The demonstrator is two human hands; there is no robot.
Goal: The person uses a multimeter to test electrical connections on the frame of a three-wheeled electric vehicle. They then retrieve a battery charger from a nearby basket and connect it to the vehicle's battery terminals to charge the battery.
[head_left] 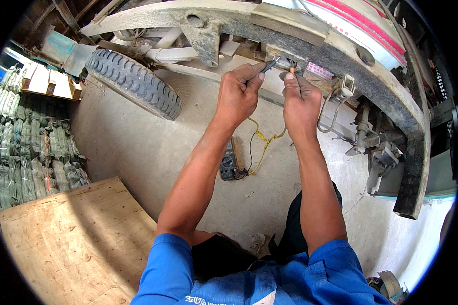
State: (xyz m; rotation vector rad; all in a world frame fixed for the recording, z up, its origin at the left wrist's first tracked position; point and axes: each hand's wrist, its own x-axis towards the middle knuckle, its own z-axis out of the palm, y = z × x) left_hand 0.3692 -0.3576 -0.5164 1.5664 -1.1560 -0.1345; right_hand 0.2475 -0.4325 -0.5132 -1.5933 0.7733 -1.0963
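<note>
My left hand (238, 92) is closed around a black test probe (271, 64), its metal tip pointing up and to the right. Pinched in my right hand (301, 104) is an orange-brown test probe (292, 69), tip upward. Both tips are by a fitting under the dark steel chassis beam (336, 55); I cannot tell whether they touch it. Below, between my forearms, a multimeter (229, 165) with a round dial lies on the concrete floor, partly hidden by my left forearm. A knotted yellow lead (262, 138) and a thin black one run up from it.
A treaded tyre (133, 79) lies at the upper left under the chassis. Bundled grey-green packs (30, 147) are stacked at left, behind a plywood board (81, 239). Hanging cable and linkage parts (361, 127) occupy the right side. The beam curves down to an open end (409, 198).
</note>
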